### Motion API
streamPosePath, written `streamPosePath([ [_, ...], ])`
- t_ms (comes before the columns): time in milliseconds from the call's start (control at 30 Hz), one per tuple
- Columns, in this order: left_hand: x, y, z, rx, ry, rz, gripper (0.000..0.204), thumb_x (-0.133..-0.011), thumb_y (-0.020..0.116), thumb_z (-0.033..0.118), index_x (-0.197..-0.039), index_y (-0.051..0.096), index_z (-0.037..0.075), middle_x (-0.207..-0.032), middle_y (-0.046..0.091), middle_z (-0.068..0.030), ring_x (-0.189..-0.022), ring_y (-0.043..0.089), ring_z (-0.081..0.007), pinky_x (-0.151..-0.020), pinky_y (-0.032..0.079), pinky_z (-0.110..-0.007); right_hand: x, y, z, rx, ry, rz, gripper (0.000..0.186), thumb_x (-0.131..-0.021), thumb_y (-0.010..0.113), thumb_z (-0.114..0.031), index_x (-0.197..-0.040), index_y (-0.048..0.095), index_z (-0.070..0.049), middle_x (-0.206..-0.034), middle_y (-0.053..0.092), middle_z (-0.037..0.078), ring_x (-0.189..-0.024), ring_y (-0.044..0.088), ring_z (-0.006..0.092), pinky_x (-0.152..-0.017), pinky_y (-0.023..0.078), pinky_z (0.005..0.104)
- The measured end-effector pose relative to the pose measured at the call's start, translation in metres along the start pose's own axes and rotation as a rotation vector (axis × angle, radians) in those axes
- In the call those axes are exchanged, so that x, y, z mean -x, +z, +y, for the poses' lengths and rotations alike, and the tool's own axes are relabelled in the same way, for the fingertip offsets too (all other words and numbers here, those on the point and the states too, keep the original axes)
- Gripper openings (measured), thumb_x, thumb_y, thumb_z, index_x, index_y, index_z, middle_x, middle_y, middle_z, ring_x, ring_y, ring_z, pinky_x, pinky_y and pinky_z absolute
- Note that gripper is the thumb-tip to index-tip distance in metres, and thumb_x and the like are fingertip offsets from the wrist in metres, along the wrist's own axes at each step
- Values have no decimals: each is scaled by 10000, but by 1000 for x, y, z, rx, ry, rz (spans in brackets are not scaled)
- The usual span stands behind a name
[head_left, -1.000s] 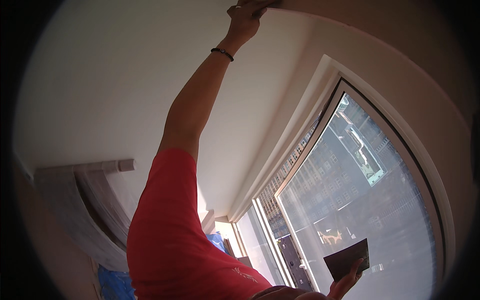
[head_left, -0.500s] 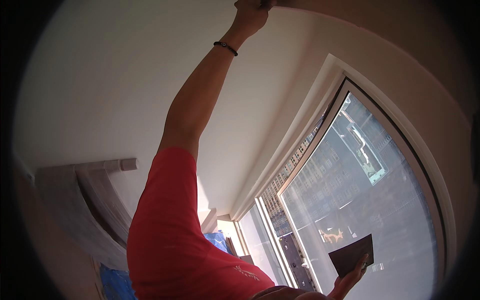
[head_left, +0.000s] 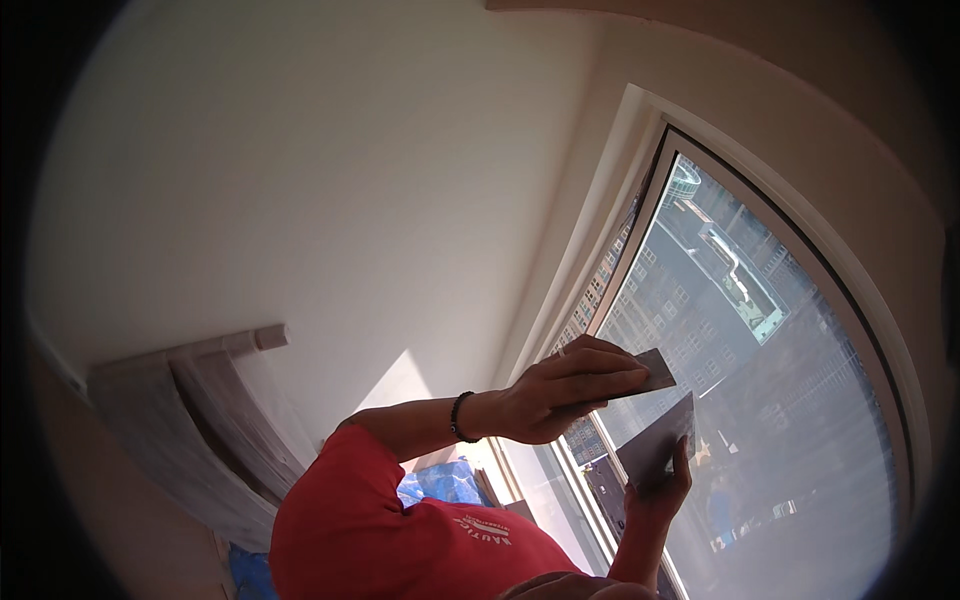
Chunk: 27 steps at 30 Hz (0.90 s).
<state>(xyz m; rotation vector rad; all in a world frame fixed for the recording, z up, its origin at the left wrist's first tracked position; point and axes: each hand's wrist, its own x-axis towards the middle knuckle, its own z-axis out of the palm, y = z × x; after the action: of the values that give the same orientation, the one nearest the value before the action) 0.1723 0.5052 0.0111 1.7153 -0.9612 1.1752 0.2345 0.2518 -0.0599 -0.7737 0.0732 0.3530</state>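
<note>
My left hand (head_left: 565,388), with a dark bead bracelet on the wrist, is closed around a small flat scraper (head_left: 642,374). Its grey blade juts out to the right past my fingers. Just below it, my right hand (head_left: 662,490) grips a wider, dark flat scraper plate (head_left: 652,448), tilted, with my thumb along its right side. The small scraper hangs close above the plate's upper edge; whether they touch I cannot tell. How my fingers wrap behind the plate is hidden.
A large framed window (head_left: 740,330) fills the right side, showing buildings outside. A broad pale plain surface (head_left: 330,180) spans the upper left. Greyish draped sheeting (head_left: 190,420) stands at the lower left, and blue plastic sheeting (head_left: 445,483) lies behind my red sleeve.
My left hand has come down from the top edge and now holds the small scraper close to the plate. My right hand has moved slightly left and up.
</note>
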Motion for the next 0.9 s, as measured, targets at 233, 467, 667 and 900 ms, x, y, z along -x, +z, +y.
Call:
streamPosePath([
  [233,53,54,14,-41,1,-344,777,-775,627,-148,-1501,482,91,-1485,452,-90,-1425,391,-328,-1184,409,-445,18,32,-2,49,41,-156,418,-1051,513,-365,-1251,603,-9,-1098,680,102,-974,681,211,-850,562,342],
  [467,65,-10,-2,-219,-365,-54,500,-939,512,-117,-1400,592,62,-1343,636,-96,-1242,608,-241,-1090,474,-385,6,30,-27,222,-253,-47,443,-1040,580,-354,-1322,581,-12,-1194,652,100,-1081,651,219,-943,527,344],
  [667,-66,-150,-39,-680,-77,659,314,-1002,584,22,-1301,669,62,-1275,682,-101,-1058,710,-238,-894,581,-339,-1,45,-40,236,-422,-65,454,-1042,585,-380,-1321,579,-22,-1195,664,97,-1073,666,207,-935,542,342],
  [900,-171,-196,-39,-729,-114,414,252,-1028,612,186,-1245,711,103,-1028,770,-91,-833,744,-240,-764,579,-360,2,65,-43,134,-488,-183,430,-1044,587,-356,-1328,572,-34,-1211,671,97,-1086,670,201,-967,536,345],
])
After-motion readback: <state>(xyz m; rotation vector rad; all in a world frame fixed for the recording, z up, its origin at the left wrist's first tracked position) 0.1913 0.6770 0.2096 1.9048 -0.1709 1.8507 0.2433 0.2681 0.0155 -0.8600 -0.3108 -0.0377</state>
